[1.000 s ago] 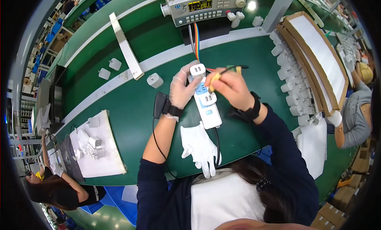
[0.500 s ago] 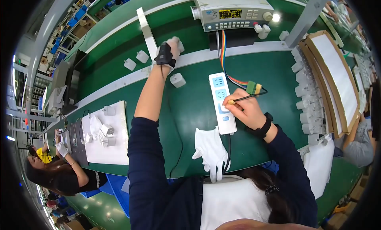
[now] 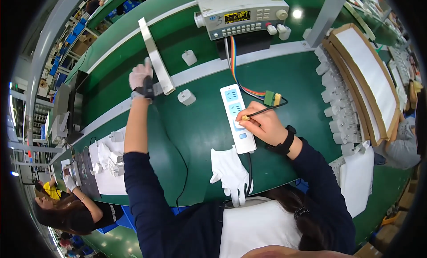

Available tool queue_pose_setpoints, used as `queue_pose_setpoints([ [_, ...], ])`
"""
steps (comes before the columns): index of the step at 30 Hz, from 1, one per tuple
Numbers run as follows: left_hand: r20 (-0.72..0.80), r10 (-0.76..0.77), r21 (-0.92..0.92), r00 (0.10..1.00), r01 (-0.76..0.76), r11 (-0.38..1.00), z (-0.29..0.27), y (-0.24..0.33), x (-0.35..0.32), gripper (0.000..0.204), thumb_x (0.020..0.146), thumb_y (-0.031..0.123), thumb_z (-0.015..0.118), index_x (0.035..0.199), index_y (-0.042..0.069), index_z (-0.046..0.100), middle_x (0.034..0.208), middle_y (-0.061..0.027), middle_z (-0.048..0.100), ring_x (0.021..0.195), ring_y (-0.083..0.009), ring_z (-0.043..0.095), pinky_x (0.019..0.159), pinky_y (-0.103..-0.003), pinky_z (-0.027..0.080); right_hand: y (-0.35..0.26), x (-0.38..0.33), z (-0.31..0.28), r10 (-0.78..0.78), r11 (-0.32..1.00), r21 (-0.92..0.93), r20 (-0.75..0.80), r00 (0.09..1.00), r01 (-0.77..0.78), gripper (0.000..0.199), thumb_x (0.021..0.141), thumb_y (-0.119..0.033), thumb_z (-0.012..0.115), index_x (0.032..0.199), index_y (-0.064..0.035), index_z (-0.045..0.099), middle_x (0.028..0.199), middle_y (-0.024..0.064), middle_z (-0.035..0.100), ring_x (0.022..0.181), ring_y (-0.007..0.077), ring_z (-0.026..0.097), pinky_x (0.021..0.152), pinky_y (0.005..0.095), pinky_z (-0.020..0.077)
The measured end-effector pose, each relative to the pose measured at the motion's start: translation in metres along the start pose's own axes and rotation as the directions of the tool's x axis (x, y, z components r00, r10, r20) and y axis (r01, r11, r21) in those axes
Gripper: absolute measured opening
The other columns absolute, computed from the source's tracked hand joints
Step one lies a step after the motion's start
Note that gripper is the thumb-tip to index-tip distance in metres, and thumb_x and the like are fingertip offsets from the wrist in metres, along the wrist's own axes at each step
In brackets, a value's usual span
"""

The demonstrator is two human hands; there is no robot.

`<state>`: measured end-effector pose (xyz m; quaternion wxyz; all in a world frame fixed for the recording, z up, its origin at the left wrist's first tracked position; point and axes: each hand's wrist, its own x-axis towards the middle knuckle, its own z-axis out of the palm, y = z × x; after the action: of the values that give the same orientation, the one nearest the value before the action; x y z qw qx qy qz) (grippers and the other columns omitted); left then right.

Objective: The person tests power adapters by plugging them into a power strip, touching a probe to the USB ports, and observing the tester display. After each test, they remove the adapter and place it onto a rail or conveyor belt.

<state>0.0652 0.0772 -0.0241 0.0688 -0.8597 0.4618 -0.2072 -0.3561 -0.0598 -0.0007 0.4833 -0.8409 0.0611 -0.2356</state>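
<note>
My left hand (image 3: 141,76), in a pale glove with a black device strapped at the wrist, reaches to the far left beside a slanted white bar. Its fingers cover the spot where two white chargers lay; whether they grip one is hidden. My right hand (image 3: 262,122) is bare and closed on a black cable's yellow connector (image 3: 245,118), just over the lower part of a white power strip (image 3: 243,144). One white charger (image 3: 189,57) lies right of the white bar (image 3: 153,57), another charger (image 3: 187,97) nearer me.
A bench meter (image 3: 242,20) stands at the back, its rainbow ribbon cable (image 3: 233,57) running to a green terminal block (image 3: 269,97). A white glove (image 3: 230,171) lies near the front edge. Several chargers (image 3: 336,111) line cardboard trays (image 3: 369,80) at right. A co-worker (image 3: 80,209) sits at left.
My left hand has moved left across the white bar, leaving a charger on its right side. My right hand still holds the connector at the strip. The whole view has shifted slightly.
</note>
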Motion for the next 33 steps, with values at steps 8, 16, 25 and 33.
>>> queue_pose_setpoints([
  [8,0.194,0.003,-0.948,0.981,0.189,-0.256,-0.097,0.150,-0.050,0.040,0.090,0.015,0.066,0.126,0.002,0.054,0.112,-0.0043,0.062,0.101,-0.0116,0.059,0.090,-0.027,0.047,0.006,-0.001,-0.002,-0.016,1.000,-0.017,-0.017,1.000,0.015,0.013,0.086,-0.009,0.066,0.097,-0.0040,0.069,0.083,0.0057,0.055,0.065,0.0155,0.056,0.058,0.0262,0.0438],
  [16,0.129,0.069,-0.990,0.989,0.133,-0.053,-0.093,0.207,-0.079,0.040,0.088,0.011,0.067,0.125,0.000,0.053,0.108,-0.0065,0.065,0.098,-0.0126,0.062,0.087,-0.028,0.049,0.000,-0.003,-0.001,-0.060,0.997,-0.042,-0.023,0.998,0.059,0.013,0.086,-0.010,0.066,0.097,-0.0049,0.069,0.082,0.0062,0.055,0.064,0.0156,0.056,0.058,0.0267,0.0439],
  [25,0.033,0.144,-0.987,0.989,0.009,0.159,-0.076,0.209,-0.081,0.042,0.087,0.008,0.066,0.125,-0.001,0.051,0.115,-0.0096,0.061,0.108,-0.0150,0.058,0.094,-0.031,0.046,0.003,-0.003,-0.001,-0.059,0.997,-0.058,-0.024,0.998,0.058,0.014,0.085,-0.010,0.067,0.098,-0.0053,0.069,0.082,0.0065,0.056,0.064,0.0164,0.056,0.059,0.0269,0.0445],
  [33,-0.065,-0.016,-0.988,0.998,-0.067,-0.142,-0.111,0.206,-0.124,0.049,0.075,0.013,0.073,0.121,0.007,0.059,0.121,-0.0157,0.060,0.111,-0.0318,0.058,0.086,-0.039,0.048,0.004,-0.004,0.000,-0.107,0.993,-0.059,-0.048,0.993,0.104,0.014,0.085,-0.010,0.066,0.097,-0.0043,0.069,0.083,0.0074,0.057,0.067,0.0185,0.057,0.061,0.0278,0.0454],
])
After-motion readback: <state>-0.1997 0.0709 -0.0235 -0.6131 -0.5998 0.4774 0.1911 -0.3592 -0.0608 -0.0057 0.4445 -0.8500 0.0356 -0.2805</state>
